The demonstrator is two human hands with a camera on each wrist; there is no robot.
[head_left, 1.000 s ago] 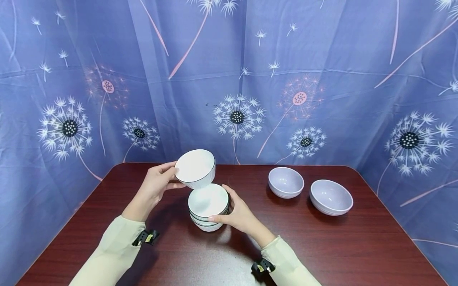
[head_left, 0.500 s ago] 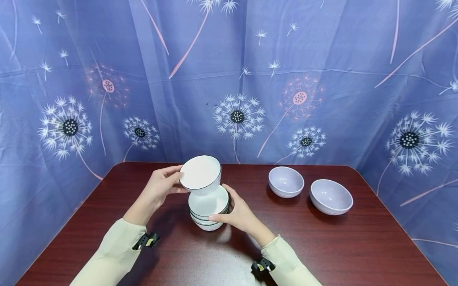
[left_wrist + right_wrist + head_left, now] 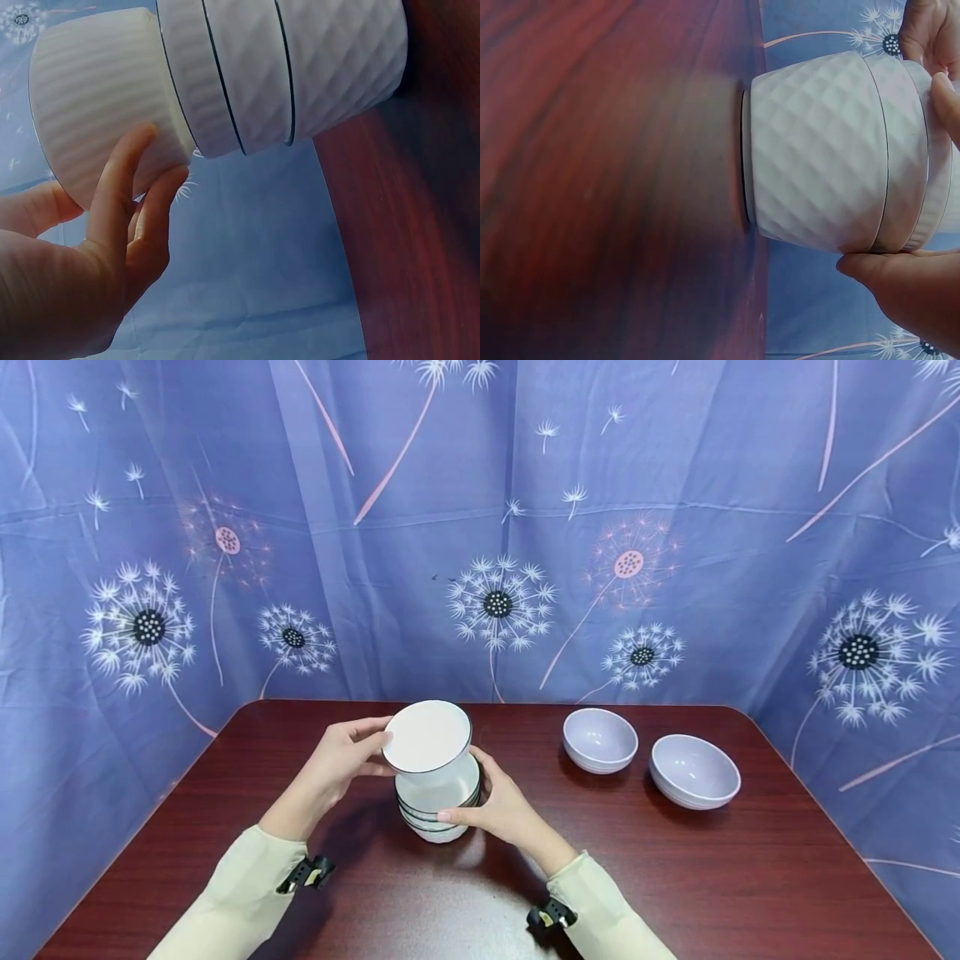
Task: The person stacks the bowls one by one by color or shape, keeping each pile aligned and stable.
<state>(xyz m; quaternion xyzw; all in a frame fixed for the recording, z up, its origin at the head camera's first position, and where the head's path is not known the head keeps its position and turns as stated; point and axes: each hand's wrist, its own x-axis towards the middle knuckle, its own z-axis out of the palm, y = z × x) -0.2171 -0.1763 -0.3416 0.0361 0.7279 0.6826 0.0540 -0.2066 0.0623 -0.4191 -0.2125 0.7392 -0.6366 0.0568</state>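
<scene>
My left hand (image 3: 336, 770) pinches a white, dark-rimmed bowl (image 3: 429, 737) at its left side, thumb at the rim and fingers under the ribbed outside (image 3: 97, 97). This bowl is tilted a little toward me and sits low over a stack of similar white bowls (image 3: 433, 836), overlapping the top one. In the left wrist view its base is right at the mouth of the top bowl (image 3: 184, 67). My right hand (image 3: 504, 808) grips the stack from the right, thumb in front and fingers behind. The lowest bowl (image 3: 817, 150) has a diamond-textured outside and stands on the table.
Two pale lavender bowls, a smaller one (image 3: 600, 742) and a larger one (image 3: 693, 772), stand upright at the back right of the dark red wooden table (image 3: 675, 877). A blue dandelion-patterned curtain (image 3: 390, 568) hangs behind the table and along its sides.
My left hand has brought its bowl right and down, closer over the stack, and the bowl's mouth has become more level. The right hand keeps its grip on the stack, which stays in place.
</scene>
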